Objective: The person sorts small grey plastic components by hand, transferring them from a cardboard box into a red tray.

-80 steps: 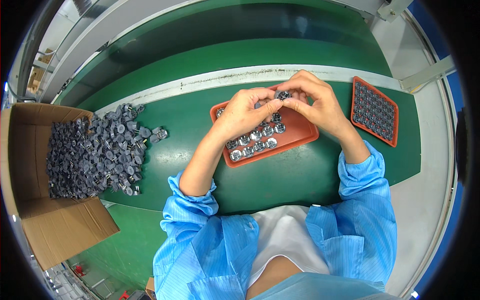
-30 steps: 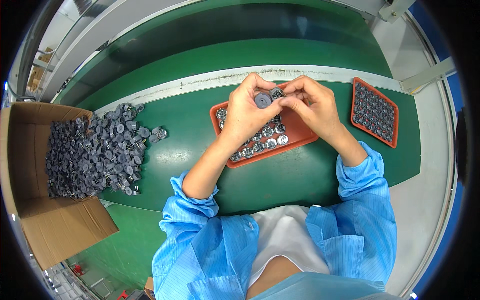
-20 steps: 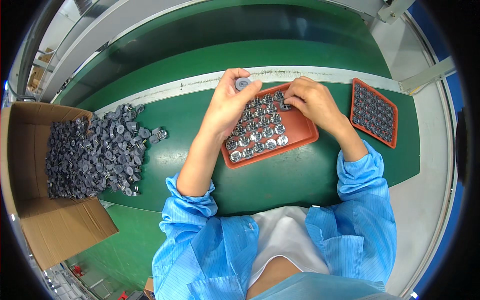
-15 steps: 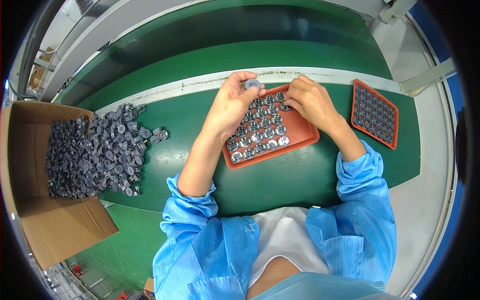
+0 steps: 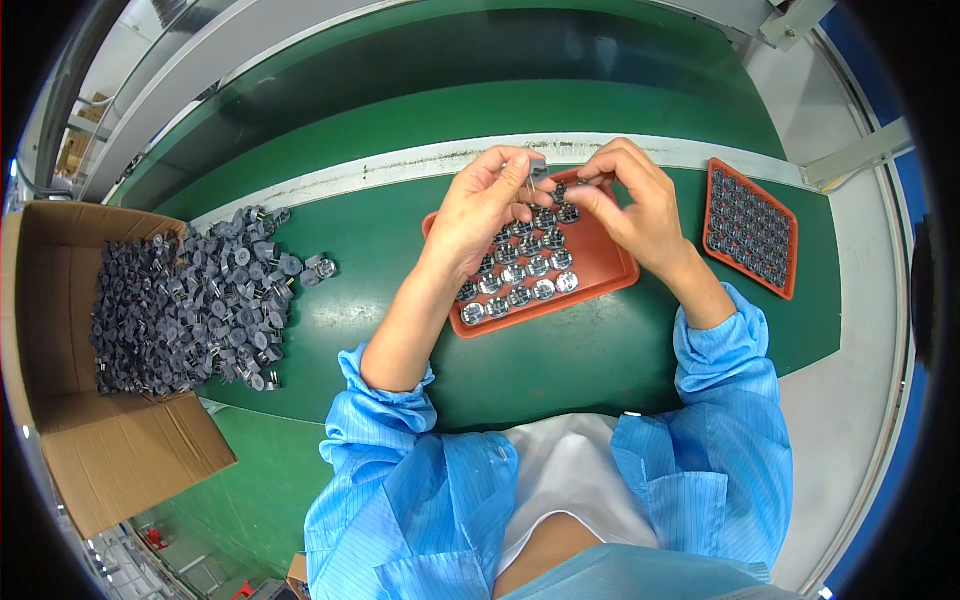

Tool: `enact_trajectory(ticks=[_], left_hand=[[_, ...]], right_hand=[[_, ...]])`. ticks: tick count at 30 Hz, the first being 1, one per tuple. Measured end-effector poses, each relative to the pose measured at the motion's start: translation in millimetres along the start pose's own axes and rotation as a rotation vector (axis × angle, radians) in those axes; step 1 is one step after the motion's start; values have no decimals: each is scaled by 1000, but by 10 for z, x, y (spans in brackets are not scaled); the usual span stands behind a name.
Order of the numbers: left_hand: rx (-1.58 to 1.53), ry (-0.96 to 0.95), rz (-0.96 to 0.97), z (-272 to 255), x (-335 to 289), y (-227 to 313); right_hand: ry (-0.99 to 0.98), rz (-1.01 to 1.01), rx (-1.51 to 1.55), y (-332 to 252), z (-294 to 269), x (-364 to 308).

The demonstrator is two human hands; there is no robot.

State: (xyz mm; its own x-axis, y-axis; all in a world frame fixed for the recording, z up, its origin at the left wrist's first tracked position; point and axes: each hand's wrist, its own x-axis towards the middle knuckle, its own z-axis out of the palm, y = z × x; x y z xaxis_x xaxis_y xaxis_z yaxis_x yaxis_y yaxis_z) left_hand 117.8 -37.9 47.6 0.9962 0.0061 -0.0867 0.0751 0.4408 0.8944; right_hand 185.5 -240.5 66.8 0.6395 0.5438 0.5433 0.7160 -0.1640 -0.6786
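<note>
At upper centre, the left hand (image 5: 478,208) angles up and right, its grip pinching a grey part (image 5: 539,170) near the upper edge of the red tray (image 5: 603,262), while the right hand (image 5: 638,208) curls in opposite, thumb and fingers nearly meeting, though whether on anything I cannot tell

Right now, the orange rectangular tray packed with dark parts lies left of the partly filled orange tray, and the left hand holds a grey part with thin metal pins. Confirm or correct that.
Only the side is wrong: the head view shows the packed orange tray to the right of the partly filled orange tray. The left hand does hold the grey part.
</note>
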Motion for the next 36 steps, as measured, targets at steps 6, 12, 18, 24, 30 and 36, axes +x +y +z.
enact_trajectory(ticks=[6, 12, 18, 24, 30, 36], left_hand=[[187, -119, -34, -28, -2, -160], [298, -99, -108, -19, -36, -71], [415, 31, 231, -193, -132, 73], [408, 116, 386, -234, -277, 245], [1008, 705, 958, -548, -1242, 655], [1630, 1963, 868, -1746, -2965, 816]], right_hand=[[-35, -380, -117, -77, 69, 2], [-201, -107, -95, 101, -100, 24], [-525, -96, -483, 97, -92, 11], [-507, -69, -429, 118, 50, -64], [-494, -31, -435, 139, 130, -80], [-450, 52, -338, 20, 89, -18]])
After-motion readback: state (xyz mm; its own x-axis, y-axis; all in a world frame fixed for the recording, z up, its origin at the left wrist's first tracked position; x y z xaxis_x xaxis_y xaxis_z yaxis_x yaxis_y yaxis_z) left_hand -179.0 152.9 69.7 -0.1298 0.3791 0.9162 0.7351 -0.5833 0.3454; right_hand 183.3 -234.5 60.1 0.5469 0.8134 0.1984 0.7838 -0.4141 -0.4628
